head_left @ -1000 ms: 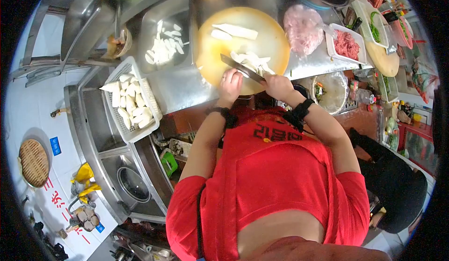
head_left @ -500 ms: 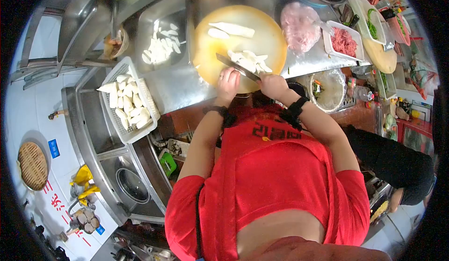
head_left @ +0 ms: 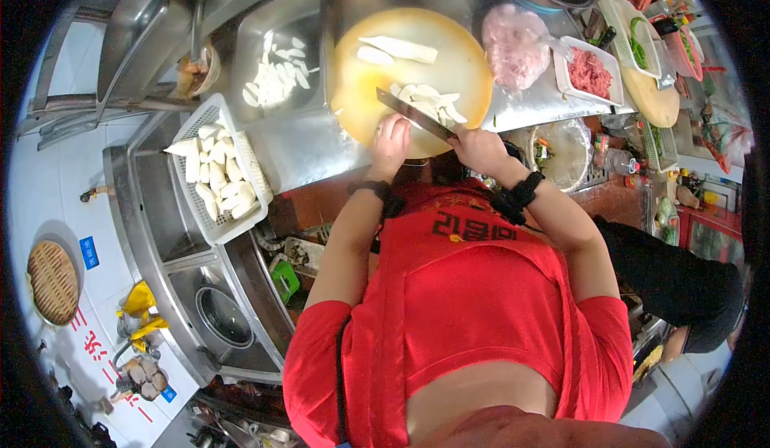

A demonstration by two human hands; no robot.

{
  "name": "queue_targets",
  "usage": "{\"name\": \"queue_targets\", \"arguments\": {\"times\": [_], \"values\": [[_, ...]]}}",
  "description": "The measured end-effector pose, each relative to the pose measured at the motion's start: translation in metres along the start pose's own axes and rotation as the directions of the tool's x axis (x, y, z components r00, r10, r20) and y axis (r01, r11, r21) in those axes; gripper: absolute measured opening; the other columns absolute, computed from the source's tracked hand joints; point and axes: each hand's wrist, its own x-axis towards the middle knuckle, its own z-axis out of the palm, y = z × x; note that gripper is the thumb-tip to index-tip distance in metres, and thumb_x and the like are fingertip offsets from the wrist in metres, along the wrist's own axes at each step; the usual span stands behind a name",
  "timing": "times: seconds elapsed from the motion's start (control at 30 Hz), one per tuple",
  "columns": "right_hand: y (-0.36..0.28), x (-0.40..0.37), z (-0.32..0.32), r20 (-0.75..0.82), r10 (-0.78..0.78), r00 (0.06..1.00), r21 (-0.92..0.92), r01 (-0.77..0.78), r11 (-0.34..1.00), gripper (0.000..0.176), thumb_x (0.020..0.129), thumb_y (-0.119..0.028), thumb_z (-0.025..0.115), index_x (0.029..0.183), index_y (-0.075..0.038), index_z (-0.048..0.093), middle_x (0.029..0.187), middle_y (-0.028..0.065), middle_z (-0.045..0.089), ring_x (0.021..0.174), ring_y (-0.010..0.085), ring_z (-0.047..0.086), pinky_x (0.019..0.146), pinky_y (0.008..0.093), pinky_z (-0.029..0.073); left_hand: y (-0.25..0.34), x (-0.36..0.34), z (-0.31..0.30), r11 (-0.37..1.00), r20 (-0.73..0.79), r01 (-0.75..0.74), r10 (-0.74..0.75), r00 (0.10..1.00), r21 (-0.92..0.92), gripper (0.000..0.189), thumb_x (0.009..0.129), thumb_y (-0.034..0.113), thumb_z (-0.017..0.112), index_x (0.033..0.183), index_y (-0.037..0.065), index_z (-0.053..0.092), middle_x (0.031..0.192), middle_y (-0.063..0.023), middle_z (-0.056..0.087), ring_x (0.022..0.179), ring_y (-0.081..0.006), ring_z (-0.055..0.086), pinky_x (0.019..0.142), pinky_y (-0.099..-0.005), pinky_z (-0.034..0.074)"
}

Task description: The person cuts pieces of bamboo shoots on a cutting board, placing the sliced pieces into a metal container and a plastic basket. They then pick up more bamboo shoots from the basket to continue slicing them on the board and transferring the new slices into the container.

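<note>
My right hand [head_left: 481,151] grips the handle of a cleaver [head_left: 417,116], its blade slanting up and left across a round chopping board [head_left: 461,43]. Just left of the blade, the fingers of my left hand [head_left: 391,141] are curled down at the board's near edge. A small bit of white shows beside those fingertips, mostly hidden by them. On the blade's far side lies a heap of white vegetable slices [head_left: 437,101]. Farther up the board rest peeled white vegetable lengths [head_left: 405,49].
Left of the board, a metal tray [head_left: 247,43] holds white slices. A white plastic basket [head_left: 183,195] of white chunks sits by the sink [head_left: 156,183]. To the right are a bag of pink meat [head_left: 515,51] and a tub of minced meat [head_left: 589,71]. A person's dark-clothed leg [head_left: 674,279] is behind, right.
My right hand and the cleaver have shifted slightly right, and the blade has moved a little away from my left fingers. My left hand stays nearly in place.
</note>
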Motion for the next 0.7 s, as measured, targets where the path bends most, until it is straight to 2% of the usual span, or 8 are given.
{"name": "queue_targets", "arguments": {"times": [0.33, 0.43, 0.63, 0.7], "values": [[-0.002, 0.015, 0.004, 0.058, -0.035, 0.998, -0.052, 0.038, 0.998, 0.03, 0.086, -0.028, 0.05, 0.092, 0.0, 0.056, 0.076, 0.0198, 0.063, 0.072, 0.0346, 0.063, 0.063, 0.0439, 0.05, 0.002, 0.003, -0.003, 1.0, 0.008, -0.021, 0.021, 1.0, 0.007, 0.017, 0.075, 0.004, 0.064, 0.089, 0.004, 0.054, 0.093, -0.0116, 0.055, 0.088, -0.0307, 0.054, 0.078, -0.0381, 0.045], [-0.003, 0.022, 0.013, 0.001, -0.061, 0.998, -0.03, 0.061, 0.998, 0.03, 0.087, -0.029, 0.05, 0.088, 0.0, 0.056, 0.07, 0.0209, 0.062, 0.066, 0.0355, 0.063, 0.059, 0.0443, 0.051, 0.001, 0.002, -0.003, 1.0, 0.028, -0.009, 0.009, 1.0, 0.009, 0.017, 0.076, 0.005, 0.064, 0.089, 0.004, 0.054, 0.093, -0.0117, 0.055, 0.088, -0.0304, 0.054, 0.08, -0.0388, 0.044], [-0.01, 0.03, 0.035, -0.015, 0.03, 0.999, -0.044, -0.031, 0.999, 0.033, 0.087, -0.032, 0.05, 0.09, 0.0, 0.055, 0.074, 0.0201, 0.063, 0.07, 0.035, 0.063, 0.064, 0.0452, 0.05, 0.002, 0.003, -0.003, 0.999, 0.023, -0.018, 0.017, 1.0, 0.032, 0.014, 0.076, 0.006, 0.064, 0.089, 0.005, 0.057, 0.094, -0.0107, 0.056, 0.09, -0.0295, 0.055, 0.081, -0.0386, 0.044], [-0.004, 0.032, 0.034, -0.024, 0.016, 1.0, -0.011, -0.016, 1.0, 0.032, 0.087, -0.033, 0.05, 0.091, -0.001, 0.055, 0.075, 0.0195, 0.063, 0.07, 0.0356, 0.063, 0.064, 0.045, 0.05, 0.004, 0.003, -0.005, 1.0, 0.038, -0.008, 0.007, 0.999, 0.016, 0.014, 0.077, 0.008, 0.063, 0.089, 0.005, 0.057, 0.094, -0.0107, 0.056, 0.09, -0.0295, 0.055, 0.082, -0.0386, 0.044]]}}
